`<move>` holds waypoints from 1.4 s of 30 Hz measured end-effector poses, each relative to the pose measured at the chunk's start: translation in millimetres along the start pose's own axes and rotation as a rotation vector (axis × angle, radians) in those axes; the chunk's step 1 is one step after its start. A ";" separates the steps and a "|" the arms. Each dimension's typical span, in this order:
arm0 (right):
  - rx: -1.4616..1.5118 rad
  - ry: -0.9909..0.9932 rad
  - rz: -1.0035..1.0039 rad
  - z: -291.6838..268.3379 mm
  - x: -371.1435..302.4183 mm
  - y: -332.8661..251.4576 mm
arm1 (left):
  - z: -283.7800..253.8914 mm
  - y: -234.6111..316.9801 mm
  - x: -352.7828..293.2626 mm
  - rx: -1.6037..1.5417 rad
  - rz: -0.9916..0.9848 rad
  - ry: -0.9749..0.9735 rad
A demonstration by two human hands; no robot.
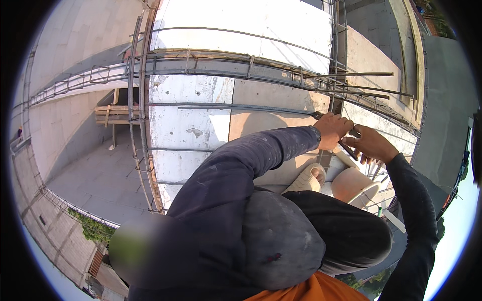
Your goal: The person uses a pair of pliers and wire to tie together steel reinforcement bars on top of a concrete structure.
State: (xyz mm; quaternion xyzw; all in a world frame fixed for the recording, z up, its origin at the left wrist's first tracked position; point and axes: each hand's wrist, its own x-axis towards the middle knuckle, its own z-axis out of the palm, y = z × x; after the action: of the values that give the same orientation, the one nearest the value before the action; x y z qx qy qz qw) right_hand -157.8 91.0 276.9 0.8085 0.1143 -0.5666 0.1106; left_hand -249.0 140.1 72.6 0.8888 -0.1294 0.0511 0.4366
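At the right of the head view, both my hands are close together over the steel bars. My left hand (333,130) is closed, with a dark metal hand tool (347,150) at its grip; its exact kind is mostly hidden by my fingers. The tool's dark end shows beside the knuckles, at the end of a long ribbed rebar (246,107) that runs left across the boards. My right hand (372,143) is bent round another dark part of the tool, its fingers curled. Below my hands, a pale ribbed hollow thing (303,180) lies next to a tan bucket (350,184) tipped on its side.
Rebar cages (226,65) cross the formwork from left to right, and upright bars (138,100) stand along its left edge. Loose bar ends (371,74) stick out at the right. Beyond the left edge, a grey floor (95,175) lies lower down. My knees (281,236) are below.
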 end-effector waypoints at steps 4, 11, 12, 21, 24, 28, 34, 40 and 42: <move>-0.798 0.411 -0.274 29.2 -6.2 21.3 | -21.0 -7.2 29.9 -0.120 0.090 -0.427; -0.710 0.296 -0.137 45.7 0.9 21.3 | 21.3 -14.6 34.1 -0.300 -0.032 -0.545; -0.649 0.252 -0.168 46.5 6.5 21.7 | 16.7 -21.7 25.6 -0.267 -0.042 -0.584; 0.937 -0.177 -0.085 40.9 29.5 74.8 | -9.8 -5.0 -3.9 -0.053 0.046 -0.050; 0.243 0.593 -0.231 10.9 10.7 79.9 | -18.3 -9.1 24.4 -0.124 0.050 -0.330; -0.365 0.948 -0.589 23.5 -28.7 30.6 | -18.2 -36.6 41.7 -0.155 0.036 -0.574; -0.502 0.320 -0.030 61.9 23.9 40.0 | 4.3 -12.6 28.9 -0.098 0.005 -0.518; 0.048 0.137 0.003 83.0 58.9 77.4 | 11.2 -9.2 19.6 -0.065 0.034 -0.363; 0.104 0.091 0.024 82.2 54.4 67.3 | 12.2 -14.1 19.3 -0.006 0.052 -0.398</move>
State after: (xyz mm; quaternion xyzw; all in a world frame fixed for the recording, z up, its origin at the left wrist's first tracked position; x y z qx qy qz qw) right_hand -192.1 5.0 201.5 0.8394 0.0799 -0.5330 0.0700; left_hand -226.9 135.1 58.3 0.8765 -0.2361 -0.1149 0.4035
